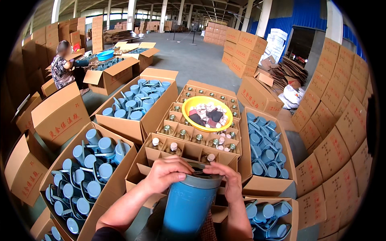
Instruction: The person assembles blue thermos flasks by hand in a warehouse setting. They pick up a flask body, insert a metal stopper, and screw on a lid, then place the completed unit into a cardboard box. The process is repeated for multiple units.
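Note:
A large blue thermos casing (189,205) stands upright close to me, with a grey rim around its upper end. My left hand (167,172) is curled over the left side of that rim, thumb against the outside. My right hand (227,176) grips the right side, fingers bent over the edge. Something dark shows in the opening between the hands; I cannot make out what it is. Just beyond is a divided carton (140,170) holding glass liners, a few with pale stoppers (173,146). A yellow basin (187,118) of pale stoppers and dark cloths rests on the cartons behind.
Open cartons of blue thermos casings stand at left (82,176), far left (136,98) and right (267,146). Stacked cartons (333,144) form a wall at right. A seated person (64,70) works at far left near a blue basin (105,55). Flattened cardboard (287,72) lies beyond.

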